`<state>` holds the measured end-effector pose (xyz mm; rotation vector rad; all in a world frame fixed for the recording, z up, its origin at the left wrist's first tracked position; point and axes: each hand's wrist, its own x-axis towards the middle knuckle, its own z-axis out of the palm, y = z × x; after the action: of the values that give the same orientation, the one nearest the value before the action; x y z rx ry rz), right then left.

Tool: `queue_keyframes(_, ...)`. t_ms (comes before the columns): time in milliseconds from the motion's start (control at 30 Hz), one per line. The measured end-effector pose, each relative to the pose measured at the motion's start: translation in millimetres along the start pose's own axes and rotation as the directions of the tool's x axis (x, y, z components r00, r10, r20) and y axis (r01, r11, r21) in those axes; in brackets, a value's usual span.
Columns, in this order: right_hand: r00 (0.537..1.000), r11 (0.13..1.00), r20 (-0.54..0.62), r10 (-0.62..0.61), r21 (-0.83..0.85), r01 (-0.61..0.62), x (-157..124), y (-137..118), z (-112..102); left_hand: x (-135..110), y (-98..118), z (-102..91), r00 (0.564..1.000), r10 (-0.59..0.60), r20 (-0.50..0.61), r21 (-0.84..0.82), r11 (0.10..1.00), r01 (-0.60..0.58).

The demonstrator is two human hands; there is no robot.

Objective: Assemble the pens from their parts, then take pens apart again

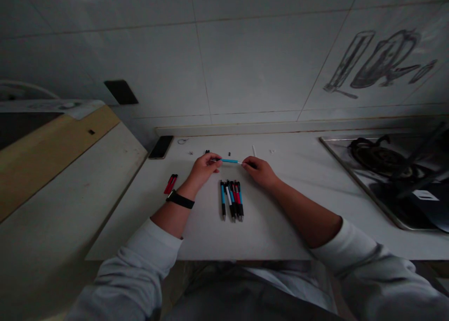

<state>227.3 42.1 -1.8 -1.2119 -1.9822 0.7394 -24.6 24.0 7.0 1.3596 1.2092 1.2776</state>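
Observation:
A blue pen barrel lies level between my two hands above the counter. My left hand is closed around the barrel's left end, with a dark part showing at its fingers. At the other end, a thin pale piece sticks out of the barrel, and my right hand pinches there on a small dark part, mostly hidden by the fingers. Just below the hands, several pens in blue, white and red with black grips lie in a bunch. A small black piece and a thin white stick lie behind the hands.
Red pen parts lie left of my left wrist. A phone, a thin ring and tiny pieces rest toward the wall on the white counter. A gas stove stands at right, a cabinet at left.

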Motion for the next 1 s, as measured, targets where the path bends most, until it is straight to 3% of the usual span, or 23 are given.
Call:
queue_keyframes(167,0.996,0.995,-0.043,0.078,0.069,-0.075,0.9,1.4,-2.4,1.3,1.8,-4.3,0.996,-0.084,-0.025,-0.212,0.974,0.077)
queue_keyframes(300,0.986,0.989,-0.089,0.143,0.059,-0.138,1.6,5.3,-3.0,3.1,-0.7,-7.8,0.988,-0.097,-0.116,-0.216,0.974,0.07)
queue_keyframes(400,0.98,0.984,-0.102,0.172,0.061,-0.166,1.5,7.3,-2.2,4.2,-3.5,-7.6,0.984,-0.08,-0.158,-0.127,0.99,0.06)
queue_keyframes(533,0.985,0.986,-0.044,0.165,-0.019,-0.166,0.4,3.2,-2.4,2.3,-7.0,-2.0,0.997,-0.016,-0.07,0.12,0.993,0.024)
queue_keyframes(733,0.988,0.977,0.041,0.148,-0.162,-0.14,-2.0,-9.2,-5.4,-6.1,-3.9,5.6,0.997,0.068,0.019,0.467,0.882,-0.069)
queue_keyframes(1000,0.987,0.979,0.062,0.145,-0.153,-0.135,-2.2,-6.4,-4.2,-9.8,2.9,4.8,0.974,0.198,0.114,0.609,0.76,-0.226)
